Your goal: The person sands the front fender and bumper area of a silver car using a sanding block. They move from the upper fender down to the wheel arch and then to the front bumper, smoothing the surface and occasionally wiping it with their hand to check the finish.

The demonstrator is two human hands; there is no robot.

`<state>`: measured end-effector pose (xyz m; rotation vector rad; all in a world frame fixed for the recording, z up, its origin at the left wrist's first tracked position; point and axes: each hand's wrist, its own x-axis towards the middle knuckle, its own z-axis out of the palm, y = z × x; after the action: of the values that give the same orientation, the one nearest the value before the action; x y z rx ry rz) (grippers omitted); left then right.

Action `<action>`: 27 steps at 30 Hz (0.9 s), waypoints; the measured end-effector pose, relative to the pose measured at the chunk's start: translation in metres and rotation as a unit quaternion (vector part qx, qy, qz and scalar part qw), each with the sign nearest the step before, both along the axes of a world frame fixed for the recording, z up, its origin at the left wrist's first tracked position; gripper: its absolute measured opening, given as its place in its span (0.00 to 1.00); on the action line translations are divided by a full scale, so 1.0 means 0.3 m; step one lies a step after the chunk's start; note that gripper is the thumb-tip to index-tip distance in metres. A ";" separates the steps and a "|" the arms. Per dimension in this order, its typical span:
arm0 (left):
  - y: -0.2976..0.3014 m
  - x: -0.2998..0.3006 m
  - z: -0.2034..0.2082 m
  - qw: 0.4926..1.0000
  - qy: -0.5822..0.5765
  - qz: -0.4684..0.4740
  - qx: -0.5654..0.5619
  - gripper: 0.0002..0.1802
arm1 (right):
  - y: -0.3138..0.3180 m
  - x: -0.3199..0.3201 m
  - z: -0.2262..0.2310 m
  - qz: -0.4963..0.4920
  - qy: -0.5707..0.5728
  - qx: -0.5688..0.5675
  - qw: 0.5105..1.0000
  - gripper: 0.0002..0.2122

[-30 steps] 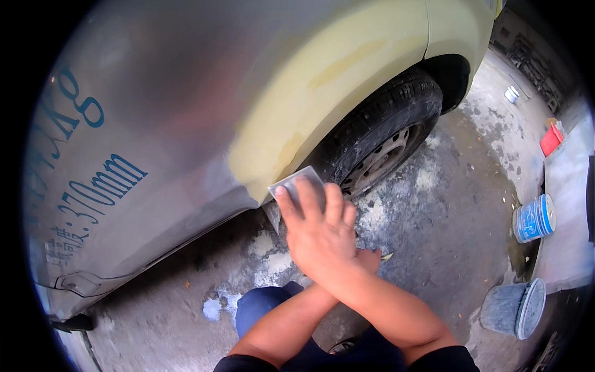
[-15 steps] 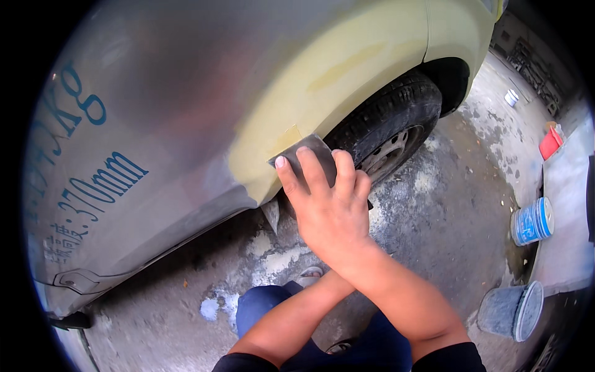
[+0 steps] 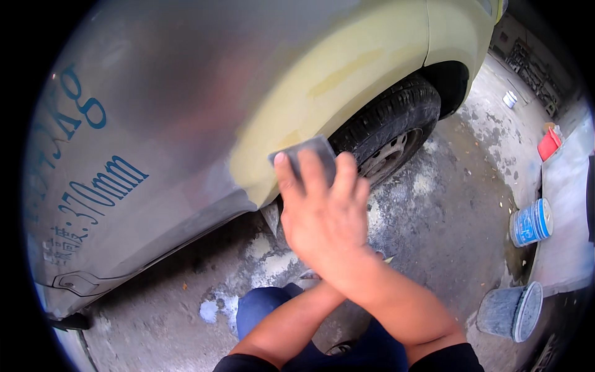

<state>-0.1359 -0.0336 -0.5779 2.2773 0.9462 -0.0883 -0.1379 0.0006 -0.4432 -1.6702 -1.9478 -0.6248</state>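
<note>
My right hand (image 3: 328, 214) grips a thin dark grey spreader (image 3: 316, 154), its fingers spread over the blade. The blade's edge meets a pale yellow filler area (image 3: 266, 149) on the vehicle's wheel arch, beside the tyre (image 3: 396, 115). A deeper yellow smear (image 3: 290, 137) shows just above the blade. Crossing beneath the right wrist is my left forearm (image 3: 297, 313). The left hand itself lies hidden behind the right one, so its fingers do not show. A small pale pointed tip (image 3: 389, 260) pokes out beside the right wrist; what it belongs to is hidden.
The grey body panel (image 3: 161, 124) with blue lettering fills the left. On the right stand a blue-and-white bucket (image 3: 532, 222) and a grey tub (image 3: 509, 312). A red object (image 3: 549, 146) lies farther off. The concrete floor (image 3: 434, 260) is stained with white patches.
My right hand and the spreader have shifted slightly, the hand now smeared by motion. The deeper yellow smear above the blade looks smaller. A pale tip has come into sight beside the right wrist.
</note>
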 end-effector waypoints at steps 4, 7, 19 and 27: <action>-0.001 -0.033 -0.003 1.000 0.007 0.006 0.002 0.21 | 0.001 -0.029 -0.128 0.024 0.002 0.013 1.000 0.22; -0.005 -0.040 -0.012 1.000 0.009 0.008 0.003 0.21 | -0.033 -0.014 -0.144 0.042 0.001 -0.030 0.999 0.25; 0.003 0.043 0.002 1.000 -0.008 -0.004 -0.003 0.20 | 0.071 0.049 -0.016 0.061 -0.094 0.101 0.989 0.19; 0.026 0.031 0.001 1.000 -0.006 0.005 -0.004 0.20 | -0.017 0.074 -0.040 0.043 -0.062 -0.005 0.997 0.23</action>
<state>-0.1267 -0.0258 -0.5777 2.2637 0.9495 -0.0734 -0.1155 -0.0045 -0.4551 -1.5768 -2.1023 -0.7020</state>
